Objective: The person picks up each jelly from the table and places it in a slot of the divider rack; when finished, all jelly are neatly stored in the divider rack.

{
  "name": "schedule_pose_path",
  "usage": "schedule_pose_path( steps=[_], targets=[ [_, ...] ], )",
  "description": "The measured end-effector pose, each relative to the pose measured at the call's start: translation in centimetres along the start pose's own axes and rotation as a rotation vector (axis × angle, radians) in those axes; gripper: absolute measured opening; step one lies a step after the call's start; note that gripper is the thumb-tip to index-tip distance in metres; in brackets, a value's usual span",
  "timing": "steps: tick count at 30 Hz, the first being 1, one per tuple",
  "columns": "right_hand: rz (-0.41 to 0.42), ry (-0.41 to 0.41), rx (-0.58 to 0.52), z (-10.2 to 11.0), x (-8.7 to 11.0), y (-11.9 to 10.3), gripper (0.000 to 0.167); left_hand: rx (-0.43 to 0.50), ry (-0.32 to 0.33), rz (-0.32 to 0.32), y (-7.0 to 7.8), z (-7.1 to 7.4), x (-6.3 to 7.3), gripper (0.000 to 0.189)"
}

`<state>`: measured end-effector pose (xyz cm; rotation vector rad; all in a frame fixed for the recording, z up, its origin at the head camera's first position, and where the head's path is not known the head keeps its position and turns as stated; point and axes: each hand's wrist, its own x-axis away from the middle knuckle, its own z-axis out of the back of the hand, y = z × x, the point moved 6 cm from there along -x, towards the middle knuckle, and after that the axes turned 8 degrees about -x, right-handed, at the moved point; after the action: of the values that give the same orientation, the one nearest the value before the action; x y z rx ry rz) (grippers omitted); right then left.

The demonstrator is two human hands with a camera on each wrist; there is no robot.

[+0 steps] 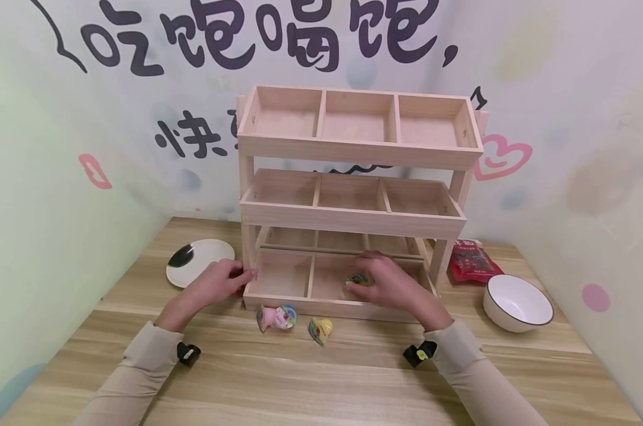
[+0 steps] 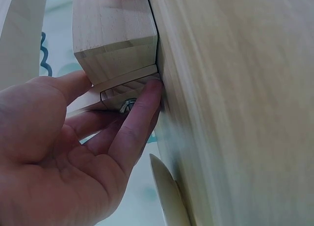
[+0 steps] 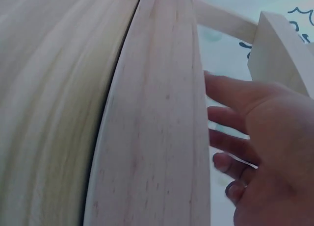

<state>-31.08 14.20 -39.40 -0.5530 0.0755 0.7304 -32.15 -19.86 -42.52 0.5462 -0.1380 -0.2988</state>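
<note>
At lower centre of frame, right hand (image 1: 391, 284) pinches small green-patterned packet (image 1: 356, 278) between thumb and fingers, inside bottom middle compartment of pale wooden tiered shelf (image 1: 353, 219); left hand (image 1: 221, 280), fingers curled, grips its lower-left corner.

In the head view you are receiving bright, even light with soft shadows; the wrist views are looking dimmer, and the tabletop (image 2: 240, 103) is appearing blurred beside your left hand (image 2: 73, 152).
</note>
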Motion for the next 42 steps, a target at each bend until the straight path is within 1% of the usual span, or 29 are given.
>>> schedule_pose_path(
  steps=[2,4,8,10,13,15,17,22,24,27,29,37,42],
  targets=[
    [0.006,0.02,-0.028,0.0,0.1,-0.3,0.035,0.001,-0.001,-0.002,0.1,0.1,0.1,0.037],
    [0.031,0.046,-0.061,0.0,0.4,-1.0,0.036,0.002,0.0,0.0,0.1,0.1,0.2,0.037],
    [0.112,0.082,-0.15,-0.1,1.3,-2.9,0.031,-0.001,0.004,-0.003,0.1,0.0,0.1,0.038],
    [0.167,0.09,-0.19,-0.3,1.9,-3.9,0.03,0.005,0.007,-0.003,0.0,0.0,0.0,0.037],
    [0.226,0.066,-0.232,-0.8,2.6,-5.2,0.029,0.017,0.016,-0.014,-0.1,0.0,-0.1,0.037],
    [0.247,0.027,-0.249,-1.4,2.9,-5.9,0.026,0.037,0.025,-0.019,-0.3,0.0,-0.1,0.037],
    [0.245,-0.03,-0.268,-2.0,3.0,-6.4,0.025,0.056,0.03,-0.03,-0.4,0.1,-0.1,0.038],
    [0.181,-0.191,-0.296,-3.8,3.2,-7.0,0.031,0.09,0.025,-0.043,-0.5,0.0,-0.3,0.043],
    [0.159,-0.227,-0.293,-4.4,3.2,-7.1,0.034,0.096,0.024,-0.034,-0.5,0.0,-0.3,0.042],
    [0.148,-0.238,-0.275,-5.0,3.2,-7.2,0.033,0.095,0.026,-0.032,-0.5,0.0,-0.2,0.042],
    [0.147,-0.227,-0.263,-5.2,3.2,-7.1,0.031,0.098,0.028,-0.024,-0.5,0.0,-0.2,0.042],
    [0.16,-0.192,-0.252,-5.5,3.3,-7.3,0.015,0.128,0.011,-0.011,-0.7,-0.2,-0.3,0.045],
    [0.131,-0.212,-0.255,-5.7,3.3,-7.2,0.01,0.143,0.005,-0.012,-0.7,-0.3,-0.3,0.046]
  ],
)
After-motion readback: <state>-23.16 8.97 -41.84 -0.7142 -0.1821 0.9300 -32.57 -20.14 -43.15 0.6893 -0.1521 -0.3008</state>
